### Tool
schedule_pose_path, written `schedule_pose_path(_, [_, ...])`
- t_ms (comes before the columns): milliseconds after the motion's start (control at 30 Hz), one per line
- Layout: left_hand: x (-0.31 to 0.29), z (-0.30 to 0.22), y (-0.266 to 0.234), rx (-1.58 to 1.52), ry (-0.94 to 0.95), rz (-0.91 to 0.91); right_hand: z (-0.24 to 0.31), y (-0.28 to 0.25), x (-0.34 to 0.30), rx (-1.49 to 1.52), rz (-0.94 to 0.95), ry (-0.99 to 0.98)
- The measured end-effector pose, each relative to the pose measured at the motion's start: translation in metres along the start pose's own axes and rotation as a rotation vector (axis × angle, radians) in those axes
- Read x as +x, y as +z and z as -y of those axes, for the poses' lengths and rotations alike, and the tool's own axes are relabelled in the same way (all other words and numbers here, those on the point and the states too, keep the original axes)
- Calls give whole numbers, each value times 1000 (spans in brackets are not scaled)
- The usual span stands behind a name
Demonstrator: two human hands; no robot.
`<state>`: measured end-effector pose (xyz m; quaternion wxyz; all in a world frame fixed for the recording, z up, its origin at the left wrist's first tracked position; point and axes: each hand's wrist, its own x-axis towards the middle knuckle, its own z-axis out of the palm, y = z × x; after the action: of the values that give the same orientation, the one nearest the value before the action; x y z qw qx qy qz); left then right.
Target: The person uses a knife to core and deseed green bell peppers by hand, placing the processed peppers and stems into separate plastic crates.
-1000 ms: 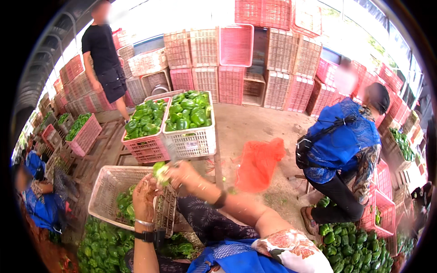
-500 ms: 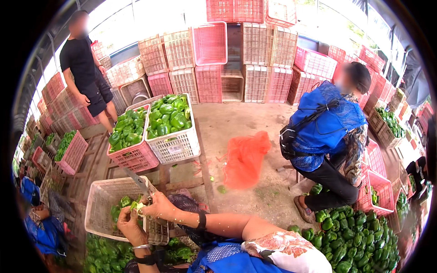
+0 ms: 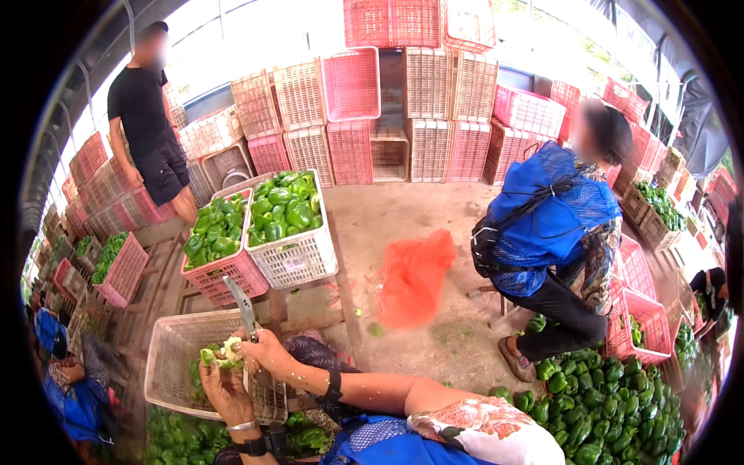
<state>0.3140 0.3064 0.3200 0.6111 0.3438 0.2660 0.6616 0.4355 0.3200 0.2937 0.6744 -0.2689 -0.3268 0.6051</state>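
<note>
Over a pale crate, my left hand is closed on a green bell pepper whose pale, seedy inside shows. My right hand grips a knife, its broad grey blade pointing up and away to the left. The right fingers are right beside the pepper's pale core; whether they touch it is hard to tell. Several green peppers lie inside the crate, partly hidden by my hands. Pale seeds stick to my right forearm.
Ahead stand a pink crate and a white crate, both full of peppers. A red mesh bag lies on the floor. Peppers are heaped at right near a seated person in blue. Another person stands far left.
The knife blade has swung more upright, and the pepper now shows more of its pale core. The standing person has shifted slightly. My view has tilted a little.
</note>
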Motion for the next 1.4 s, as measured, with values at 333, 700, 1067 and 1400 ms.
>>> schedule_pose_path(333, [-6,1,-8,225,70,138,-7,9,-12,111,47,53])
schedule_pose_path(700, [-6,-26,-18,285,-34,99,-6,4,11,-266,263,95])
schedule_pose_path(1067, [-2,-8,-43,160,-45,83,-38,4,12,-646,169,-403])
schedule_pose_path(1400, [8,-17,-36,146,-18,-7,-21,29,1,-953,83,-784])
